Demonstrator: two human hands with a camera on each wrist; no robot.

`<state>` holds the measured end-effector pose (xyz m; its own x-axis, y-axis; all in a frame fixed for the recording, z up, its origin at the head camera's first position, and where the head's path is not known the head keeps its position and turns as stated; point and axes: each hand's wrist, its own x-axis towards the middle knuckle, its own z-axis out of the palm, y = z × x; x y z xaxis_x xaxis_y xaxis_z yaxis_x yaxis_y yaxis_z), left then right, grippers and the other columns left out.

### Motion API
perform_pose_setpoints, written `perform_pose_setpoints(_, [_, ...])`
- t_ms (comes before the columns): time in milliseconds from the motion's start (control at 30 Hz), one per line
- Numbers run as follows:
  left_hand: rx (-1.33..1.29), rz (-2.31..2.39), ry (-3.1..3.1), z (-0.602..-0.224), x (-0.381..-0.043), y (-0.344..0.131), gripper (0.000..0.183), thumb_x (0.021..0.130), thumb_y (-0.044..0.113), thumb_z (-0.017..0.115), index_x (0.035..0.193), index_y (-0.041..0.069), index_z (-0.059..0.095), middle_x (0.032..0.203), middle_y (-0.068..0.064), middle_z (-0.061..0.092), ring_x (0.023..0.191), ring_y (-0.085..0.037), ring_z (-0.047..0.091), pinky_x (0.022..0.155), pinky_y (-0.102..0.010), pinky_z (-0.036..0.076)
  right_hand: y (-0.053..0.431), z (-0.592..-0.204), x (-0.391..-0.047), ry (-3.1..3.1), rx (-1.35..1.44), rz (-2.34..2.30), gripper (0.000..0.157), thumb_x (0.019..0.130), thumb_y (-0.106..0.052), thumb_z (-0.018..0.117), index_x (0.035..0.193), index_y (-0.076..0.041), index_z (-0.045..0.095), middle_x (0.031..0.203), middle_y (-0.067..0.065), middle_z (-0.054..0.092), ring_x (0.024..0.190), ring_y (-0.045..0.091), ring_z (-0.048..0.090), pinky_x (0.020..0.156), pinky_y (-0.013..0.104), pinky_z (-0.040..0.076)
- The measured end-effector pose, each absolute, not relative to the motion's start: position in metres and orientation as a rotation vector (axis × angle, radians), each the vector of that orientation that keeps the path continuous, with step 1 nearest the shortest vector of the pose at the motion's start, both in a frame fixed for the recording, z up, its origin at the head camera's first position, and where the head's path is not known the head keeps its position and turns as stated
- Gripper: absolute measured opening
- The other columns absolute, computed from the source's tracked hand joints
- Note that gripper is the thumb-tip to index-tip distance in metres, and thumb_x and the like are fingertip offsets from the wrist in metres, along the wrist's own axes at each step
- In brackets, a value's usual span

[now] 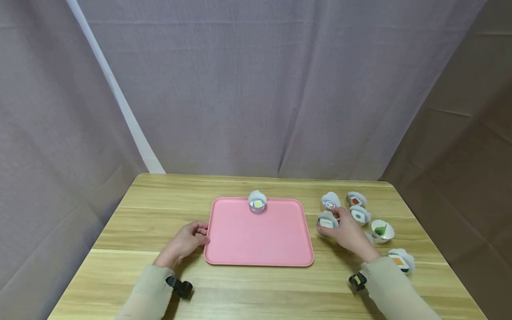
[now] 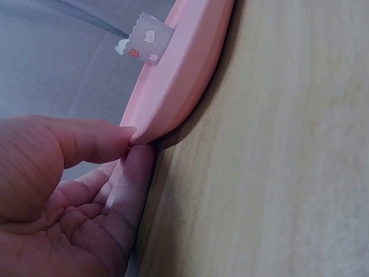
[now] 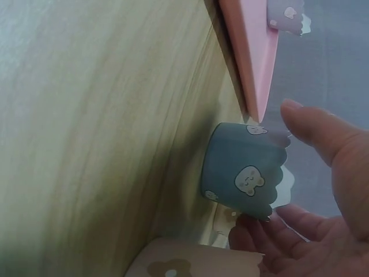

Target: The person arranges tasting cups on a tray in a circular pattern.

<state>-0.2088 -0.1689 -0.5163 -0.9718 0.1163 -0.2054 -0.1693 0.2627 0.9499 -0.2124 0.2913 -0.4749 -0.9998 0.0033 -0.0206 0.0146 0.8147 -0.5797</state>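
Note:
My left hand (image 1: pixel 192 238) pinches the left rim of a pink tray (image 1: pixel 259 240), thumb above and a finger below the edge in the left wrist view. A lilac paper cup (image 2: pixel 151 39) with a white and yellow piece inside stands at the tray's far edge. To the tray's right, my right hand (image 1: pixel 348 233) spans a blue-green paper cup (image 3: pixel 245 164) printed with bear faces and holding a pale piece. In the right wrist view the curled fingers are right at the cup's scalloped rim, while the thumb shows apart from it on the opposite side.
Beyond the right hand stand more filled paper cups: one with a red-and-white piece (image 1: pixel 330 202), one with red (image 1: pixel 356 200), one with a green centre (image 1: pixel 360 216), one with green leaf (image 1: pixel 382 231), one with orange (image 1: pixel 401 261). A grey curtain (image 1: pixel 224 98) hangs behind the wooden table (image 1: pixel 256 293).

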Motion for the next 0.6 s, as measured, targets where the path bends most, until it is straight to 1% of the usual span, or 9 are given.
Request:
perform_pose_setpoints(167, [-0.059, 1.768, 2.308, -0.515, -0.209, -0.169, 0.038, 0.082, -0.007, 0.065, 0.12, -0.005, 0.058, 0.099, -0.016, 0.058, 0.082, -0.021, 0.056, 0.07, -0.033, 0.05, 0.291, -0.476, -0.214, 2.989, -0.04, -0.872, 0.085, 0.08, -0.04, 0.077, 0.137, 0.01, 0.038, 0.133, 0.032, 0.046, 0.119, 0.046, 0.047, 0.095, 0.058, 0.04])
perform_pose_setpoints(367, [-0.068, 1.754, 2.319, -0.515, -0.21, -0.17, 0.037, 0.082, -0.007, 0.065, 0.119, -0.004, 0.059, 0.098, -0.014, 0.058, 0.081, -0.021, 0.056, 0.069, -0.031, 0.05, 0.289, -0.481, -0.218, 3.012, -0.107, -0.73, 0.085, 0.081, -0.037, 0.076, 0.138, 0.011, 0.036, 0.131, 0.036, 0.047, 0.117, 0.049, 0.048, 0.094, 0.059, 0.04])
perform_pose_setpoints(600, [-0.049, 1.764, 2.323, -0.517, -0.209, -0.168, 0.039, 0.081, -0.007, 0.066, 0.119, -0.005, 0.058, 0.098, -0.015, 0.059, 0.081, -0.021, 0.056, 0.071, -0.034, 0.05, 0.285, -0.487, -0.22, 3.073, -0.107, -0.697, 0.077, 0.081, -0.031, 0.075, 0.138, 0.007, 0.039, 0.129, 0.032, 0.051, 0.114, 0.047, 0.052, 0.093, 0.058, 0.042])
